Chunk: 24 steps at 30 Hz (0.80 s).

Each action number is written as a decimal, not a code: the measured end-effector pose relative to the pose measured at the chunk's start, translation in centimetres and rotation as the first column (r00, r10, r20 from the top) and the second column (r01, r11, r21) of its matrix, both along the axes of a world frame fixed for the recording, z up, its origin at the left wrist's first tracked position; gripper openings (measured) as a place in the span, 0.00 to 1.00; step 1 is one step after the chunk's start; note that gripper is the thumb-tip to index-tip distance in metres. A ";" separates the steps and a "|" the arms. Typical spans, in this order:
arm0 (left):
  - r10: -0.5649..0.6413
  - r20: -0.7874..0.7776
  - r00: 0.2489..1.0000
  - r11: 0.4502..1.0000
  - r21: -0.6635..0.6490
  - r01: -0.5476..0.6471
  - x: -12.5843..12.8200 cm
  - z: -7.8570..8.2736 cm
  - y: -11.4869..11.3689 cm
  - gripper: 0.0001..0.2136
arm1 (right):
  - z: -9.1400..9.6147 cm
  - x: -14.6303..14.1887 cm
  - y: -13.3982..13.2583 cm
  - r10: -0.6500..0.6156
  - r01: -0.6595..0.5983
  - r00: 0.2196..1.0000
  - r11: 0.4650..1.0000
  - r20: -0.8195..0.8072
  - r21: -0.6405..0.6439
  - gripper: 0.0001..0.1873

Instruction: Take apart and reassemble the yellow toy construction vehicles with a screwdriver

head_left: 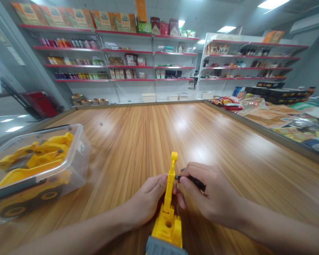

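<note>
A yellow toy excavator with a grey rear end stands at the near edge of the table, its arm pointing away from me. My left hand is closed around the arm from the left, thumb on its side and fingertips showing on the right. In my right hand is a small black screwdriver, gripped between thumb and fingers. Its tip points left and meets the side of the yellow arm near a small dark screw or bit. A small grey piece shows by my right fingertips; I cannot tell what it is.
On the left stands a clear plastic box holding yellow toy vehicle parts. A tiny dark piece lies farther back on the wooden table. Packaged goods are heaped along the right edge. Stocked shelves line the back.
</note>
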<state>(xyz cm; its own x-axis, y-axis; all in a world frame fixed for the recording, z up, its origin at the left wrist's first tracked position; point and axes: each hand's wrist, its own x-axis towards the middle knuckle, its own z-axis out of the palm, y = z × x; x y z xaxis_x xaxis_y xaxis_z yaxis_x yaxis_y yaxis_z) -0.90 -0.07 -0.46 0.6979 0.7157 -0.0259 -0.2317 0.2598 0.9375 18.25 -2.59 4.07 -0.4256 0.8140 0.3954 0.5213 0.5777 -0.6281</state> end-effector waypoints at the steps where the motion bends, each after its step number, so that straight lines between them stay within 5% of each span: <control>1: 0.002 -0.004 1.000 1.000 0.000 -0.002 0.0 0.0 0.0 0.20 | 0.0 0.0 0.0 0.001 -0.001 1.000 1.000 -0.020 0.013 0.09; 4: 0.011 -0.012 1.000 1.000 0.006 -0.011 0.0 0.0 0.0 0.20 | 0.1 -0.1 -0.1 -0.016 0.018 0.999 0.999 -0.048 0.044 0.05; 9: 0.015 -0.027 1.000 1.000 0.008 -0.015 0.0 0.2 0.0 0.20 | 0.1 -0.2 -0.1 -0.028 0.030 0.999 0.998 -0.038 0.050 0.13; 13: 0.025 -0.058 0.998 0.999 0.032 -0.023 0.1 0.3 -0.1 0.24 | 0.1 -0.2 -0.1 -0.066 0.070 0.996 0.996 -0.066 0.061 0.02; 17: 0.034 -0.068 0.997 0.997 0.066 -0.030 0.1 0.5 -0.1 0.25 | -0.2 -0.5 0.0 -0.050 0.053 0.997 0.997 -0.063 0.054 0.07; 20: 0.022 -0.071 0.997 0.999 0.036 -0.020 0.2 0.4 -0.1 0.26 | -0.3 -0.6 0.2 -0.046 0.049 0.998 0.996 -0.041 0.072 0.13; 24: 0.072 0.046 0.996 0.995 -0.079 -0.069 0.4 0.1 -0.1 0.21 | -0.3 0.1 0.8 -0.071 0.071 0.997 0.989 -0.002 0.133 0.05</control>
